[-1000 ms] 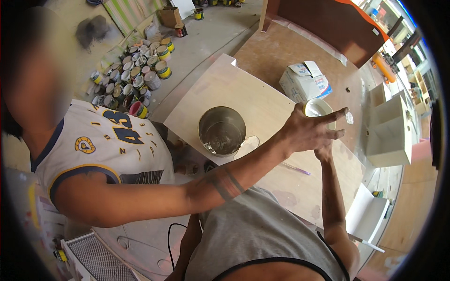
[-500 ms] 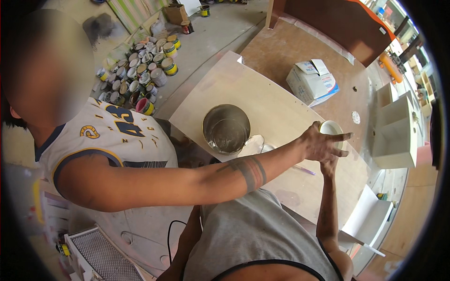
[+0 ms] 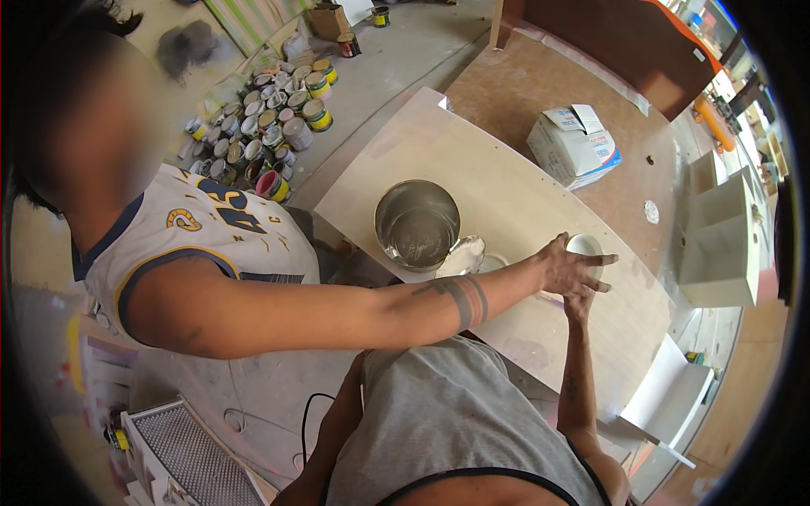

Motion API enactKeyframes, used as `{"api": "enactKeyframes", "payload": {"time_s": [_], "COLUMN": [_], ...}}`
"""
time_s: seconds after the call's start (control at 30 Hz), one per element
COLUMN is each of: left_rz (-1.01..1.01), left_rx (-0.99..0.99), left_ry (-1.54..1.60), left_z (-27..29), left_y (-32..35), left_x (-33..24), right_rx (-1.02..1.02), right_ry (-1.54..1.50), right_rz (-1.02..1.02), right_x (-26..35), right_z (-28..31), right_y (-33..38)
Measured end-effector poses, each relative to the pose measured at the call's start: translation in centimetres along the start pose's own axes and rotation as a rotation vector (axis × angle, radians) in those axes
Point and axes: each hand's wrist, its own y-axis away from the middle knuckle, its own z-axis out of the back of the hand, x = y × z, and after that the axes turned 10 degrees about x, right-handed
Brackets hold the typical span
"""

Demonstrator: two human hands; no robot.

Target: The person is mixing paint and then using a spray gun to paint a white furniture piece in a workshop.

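Note:
A small white cup (image 3: 584, 244) is over the right part of the pale board (image 3: 371, 156). My right hand (image 3: 580, 305) reaches up just below it, but its fingers are mostly hidden behind a co-worker's hand (image 3: 564, 268), so its grip does not show. That other hand comes across from the left, fingers spread along the cup's near side. My left arm (image 3: 342, 430) hangs down at my side, its hand out of the picture. Left of the cup stands a large round metal can (image 3: 405, 204). Beside the can are a whitish smeared piece (image 3: 466, 255) and a small round rim (image 3: 493, 262).
The co-worker (image 3: 228, 278) stands close on my left, one arm crossing before me. A white and blue carton (image 3: 569, 148) sits on the brown board (image 3: 506, 97) beyond. Many paint cans (image 3: 297, 133) crowd the floor, far left. White furniture (image 3: 717, 244) stands right.
The cup, my right hand and the co-worker's hand have moved together left over the board. The view has shifted slightly, and the co-worker's arm sits a little higher in it.

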Motion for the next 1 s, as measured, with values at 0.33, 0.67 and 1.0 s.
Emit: {"api": "enactKeyframes", "payload": {"time_s": [0.33, 0.67, 1.0], "left_rz": [0.051, 0.025, 0.39], "left_rx": [0.29, 0.213, -0.285], "left_ry": [0.234, -0.042, -0.456], "left_z": [0.2, 2.9, 15.3], "left_y": [0.6, 3.8, 27.8], "left_x": [-0.3, 0.8, 9.6], "right_rx": [-0.024, 0.058, -0.001], "right_ry": [-0.113, -0.128, 0.242], "right_rz": [-0.038, -0.047, -0.121], "right_x": [-3.7, -2.5, -2.5], "right_z": [-1.3, -2.7, -0.9], "right_y": [0.2, 0.5, 1.0]}}
